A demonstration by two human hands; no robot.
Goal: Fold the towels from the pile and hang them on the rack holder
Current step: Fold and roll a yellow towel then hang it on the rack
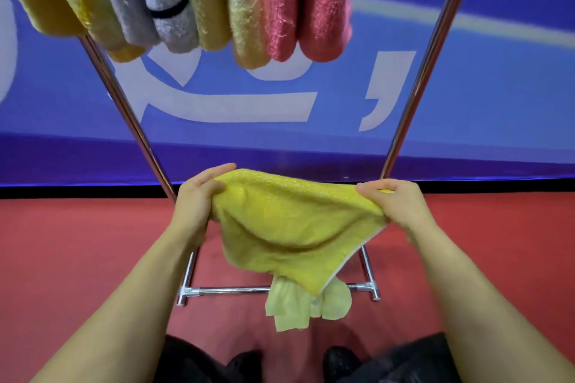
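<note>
Already, much of the work appears done: a row of folded towels (174, 0) in yellow, grey, striped, peach and pink is seen draped side by side over the top of the rack (432, 50), filling the upper part of the view. Some room seems to be left on the bar to the right of the pink one, though the bar itself is hidden by the cloth.

A yellow towel (289, 227) is held up in front of the rack, between its two slanted poles and well below the hanging row. Its upper edge is pinched at one end by the left hand (199, 199) and at the other by the right hand (389, 199), the fingers of both closed on the cloth. The towel sags in the middle and appears not yet folded flat, so the fold is judged to be in hand and the hanging still to come.

On the red floor (77, 242), by the rack's lower crossbar, a pale yellow-green towel (298, 305) is left crumpled; it is taken to be what remains of the pile.
</note>
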